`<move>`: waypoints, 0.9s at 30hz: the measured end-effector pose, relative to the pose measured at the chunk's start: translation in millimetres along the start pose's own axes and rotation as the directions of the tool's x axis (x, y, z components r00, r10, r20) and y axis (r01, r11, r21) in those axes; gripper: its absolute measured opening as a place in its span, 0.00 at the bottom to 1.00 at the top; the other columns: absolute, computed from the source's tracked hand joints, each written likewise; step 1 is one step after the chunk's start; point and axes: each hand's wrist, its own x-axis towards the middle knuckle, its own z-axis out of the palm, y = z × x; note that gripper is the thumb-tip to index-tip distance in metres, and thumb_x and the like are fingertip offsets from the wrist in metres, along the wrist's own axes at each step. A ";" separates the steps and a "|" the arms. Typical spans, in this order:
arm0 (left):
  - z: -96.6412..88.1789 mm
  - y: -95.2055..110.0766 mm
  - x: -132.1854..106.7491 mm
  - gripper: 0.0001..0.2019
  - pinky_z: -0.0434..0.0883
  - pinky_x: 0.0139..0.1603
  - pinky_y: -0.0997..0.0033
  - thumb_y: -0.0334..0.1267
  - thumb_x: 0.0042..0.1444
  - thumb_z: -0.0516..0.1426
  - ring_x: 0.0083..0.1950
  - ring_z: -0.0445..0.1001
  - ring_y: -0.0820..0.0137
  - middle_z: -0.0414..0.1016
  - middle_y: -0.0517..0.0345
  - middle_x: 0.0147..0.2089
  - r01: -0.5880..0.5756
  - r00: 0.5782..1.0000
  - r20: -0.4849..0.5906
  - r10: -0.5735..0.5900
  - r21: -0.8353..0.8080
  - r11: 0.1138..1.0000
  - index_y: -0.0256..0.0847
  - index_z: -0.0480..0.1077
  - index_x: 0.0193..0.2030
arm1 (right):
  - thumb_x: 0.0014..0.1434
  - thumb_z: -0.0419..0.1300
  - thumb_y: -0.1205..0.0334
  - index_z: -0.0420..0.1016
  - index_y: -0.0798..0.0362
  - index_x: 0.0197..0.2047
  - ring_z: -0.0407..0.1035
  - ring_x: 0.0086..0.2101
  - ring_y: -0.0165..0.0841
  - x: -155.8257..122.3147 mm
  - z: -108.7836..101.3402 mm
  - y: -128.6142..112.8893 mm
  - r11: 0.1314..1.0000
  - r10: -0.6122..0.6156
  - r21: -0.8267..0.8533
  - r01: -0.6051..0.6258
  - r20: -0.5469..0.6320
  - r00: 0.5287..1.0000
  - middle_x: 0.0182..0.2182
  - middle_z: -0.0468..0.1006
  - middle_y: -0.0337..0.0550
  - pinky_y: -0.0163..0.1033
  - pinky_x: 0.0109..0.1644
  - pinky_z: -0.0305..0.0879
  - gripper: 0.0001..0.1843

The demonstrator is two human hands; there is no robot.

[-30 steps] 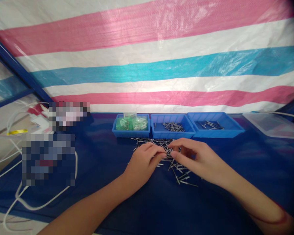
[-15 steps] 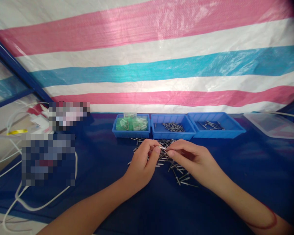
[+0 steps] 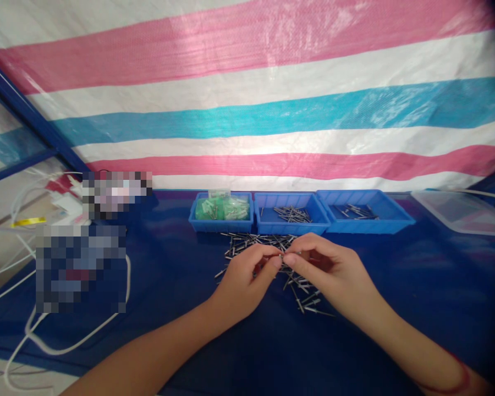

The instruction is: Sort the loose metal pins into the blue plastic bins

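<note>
– Pink, white and turquoise stripes fill the whole back. What is that?
– Woven plastic sheeting (image 3: 247, 110), hung behind the table like a wall. Below it a dark blue cloth (image 3: 169, 275) covers the tabletop.
– And on the cloth?
– White cables (image 3: 66, 344) loop over the left end. At the far right lies a clear shallow tray (image 3: 457, 212). Between them, along the back edge, three blue bins stand side by side. The left bin (image 3: 198, 224) holds green pieces, the middle bin (image 3: 291, 226) a scatter of grey metal pins, and the right bin (image 3: 369, 225) a thinner scatter of the same.
– Where are the loose ones?
– A heap of pins (image 3: 251, 240) lies on the cloth just in front of the left and middle bins, trailing toward the person on the right side.
– And the hands?
– Both are over that heap, bare, with the forearms coming in from the bottom edge. The left hand (image 3: 241, 283) has its thumb and forefinger pressed together at the tips and the other fingers curled under. The right hand (image 3: 334, 272) does the same from the other side, its remaining fingers loosely bent. A thin red band (image 3: 464, 375) circles the right wrist.
– What do they hold?
– One metal pin (image 3: 281, 256), pinched between the fingertips of both hands where they meet, just above the heap. Only a dark sliver of it shows.
</note>
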 end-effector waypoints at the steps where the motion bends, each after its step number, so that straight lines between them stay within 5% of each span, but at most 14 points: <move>1: 0.5 -0.5 -0.1 0.11 0.65 0.36 0.74 0.41 0.63 0.50 0.36 0.70 0.71 0.74 0.57 0.36 0.014 1.000 0.002 -0.014 -0.010 1.000 0.38 0.70 0.43 | 0.55 0.62 0.55 0.72 0.51 0.30 0.66 0.28 0.31 -0.5 1.2 0.5 1.000 -0.003 0.017 0.003 -0.017 1.000 0.27 0.71 0.40 0.35 0.29 0.65 0.09; 7: 2.7 0.0 -2.1 0.12 0.66 0.35 0.74 0.43 0.63 0.50 0.34 0.70 0.72 0.72 0.58 0.35 0.063 0.998 0.036 -0.060 -0.100 0.993 0.38 0.70 0.42 | 0.57 0.61 0.59 0.73 0.50 0.31 0.68 0.31 0.31 -1.7 2.5 0.3 0.995 -0.047 0.080 0.052 -0.054 0.997 0.30 0.73 0.41 0.35 0.32 0.67 0.05; 12: 0.3 4.1 -1.5 0.12 0.66 0.36 0.74 0.41 0.63 0.50 0.34 0.69 0.72 0.73 0.56 0.34 -0.003 0.996 0.089 0.013 -0.120 0.993 0.37 0.70 0.40 | 0.57 0.62 0.62 0.75 0.50 0.32 0.69 0.32 0.32 -2.2 2.0 -0.5 0.992 -0.121 0.019 0.122 -0.043 0.992 0.30 0.74 0.42 0.35 0.33 0.67 0.03; 16: -0.3 4.8 -0.6 0.13 0.65 0.37 0.73 0.42 0.63 0.50 0.35 0.69 0.71 0.72 0.57 0.31 -0.034 0.996 0.081 0.040 -0.079 0.996 0.37 0.70 0.33 | 0.56 0.62 0.62 0.75 0.50 0.33 0.69 0.33 0.32 -3.2 3.5 0.7 0.992 -0.129 0.002 0.129 -0.032 0.991 0.31 0.74 0.42 0.36 0.32 0.67 0.01; 27: 0.5 3.7 0.9 0.09 0.64 0.34 0.76 0.41 0.59 0.56 0.32 0.67 0.74 0.72 0.58 0.34 0.030 1.000 0.014 -0.028 -0.128 0.991 0.36 0.70 0.39 | 0.58 0.61 0.64 0.76 0.48 0.35 0.69 0.34 0.33 -3.1 -0.4 -0.6 0.990 -0.138 0.001 0.138 0.001 0.990 0.33 0.73 0.42 0.36 0.32 0.65 0.03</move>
